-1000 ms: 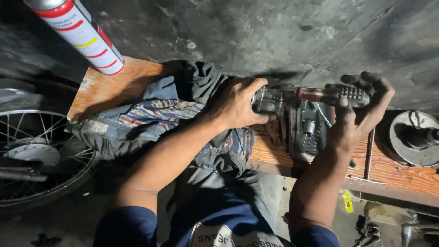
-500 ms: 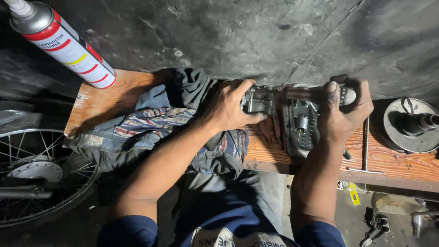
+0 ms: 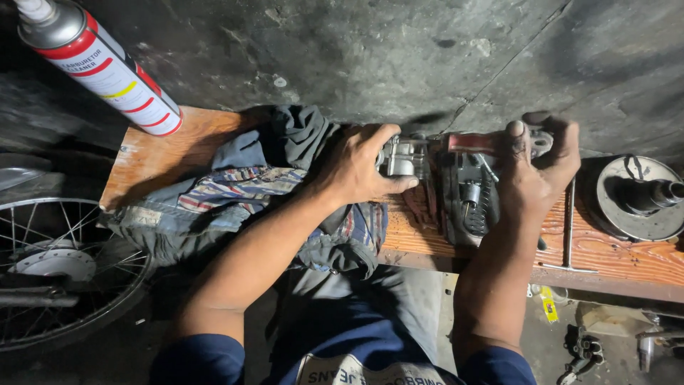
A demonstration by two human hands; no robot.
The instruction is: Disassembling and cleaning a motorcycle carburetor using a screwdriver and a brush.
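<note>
Around the metal engine part (image 3: 467, 189), right hand (image 3: 534, 175) has closed tighter.

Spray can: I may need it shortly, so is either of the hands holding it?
No, the spray can lies apart at upper left while both hands grip the metal part.

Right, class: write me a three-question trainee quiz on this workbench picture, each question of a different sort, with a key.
1. True or false: the left hand grips a metal part.
2. What lies under the left forearm? A) rags B) a plate C) a book
3. Fill in: the spray can stands at the bench's ____ end.

Key: 1 true. 2 A. 3 left. The right hand holds the part's other end; a spoked wheel sits lower left, a round drum at right.
</note>
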